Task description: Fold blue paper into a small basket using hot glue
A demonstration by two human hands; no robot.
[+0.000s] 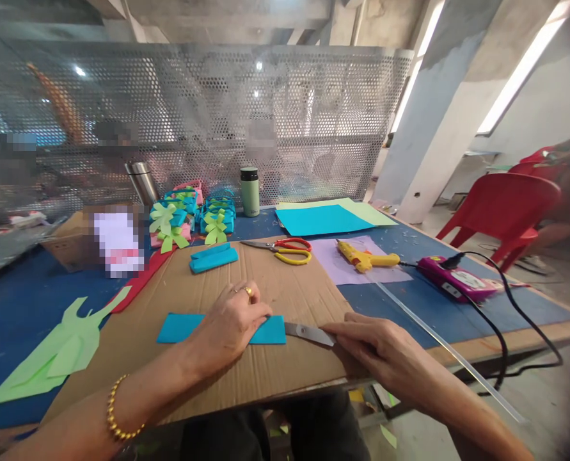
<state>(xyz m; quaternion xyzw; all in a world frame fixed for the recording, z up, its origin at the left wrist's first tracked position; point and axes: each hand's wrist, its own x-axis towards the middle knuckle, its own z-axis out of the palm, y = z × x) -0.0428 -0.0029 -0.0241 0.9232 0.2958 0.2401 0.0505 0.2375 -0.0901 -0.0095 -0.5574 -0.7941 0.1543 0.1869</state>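
Note:
My left hand (229, 323) lies on a blue paper strip (272, 331) on a sheet of brown cardboard (285, 288), its fingers curled down onto the strip. A gold ring shows on one finger and a gold bracelet on the wrist. My right hand (368, 342) is closed round the handle of a knife, whose grey metal blade (308, 332) points left and touches the right end of the strip.
Folded blue paper (213, 257), red-and-yellow scissors (287, 250), a yellow glue gun (366, 257) on lilac paper, a pink power strip (452, 282), a clear glue stick (450, 352), blue and green sheets (325, 218), paper baskets (193, 211), two flasks, green cut-outs (59, 355), red chairs (500, 214).

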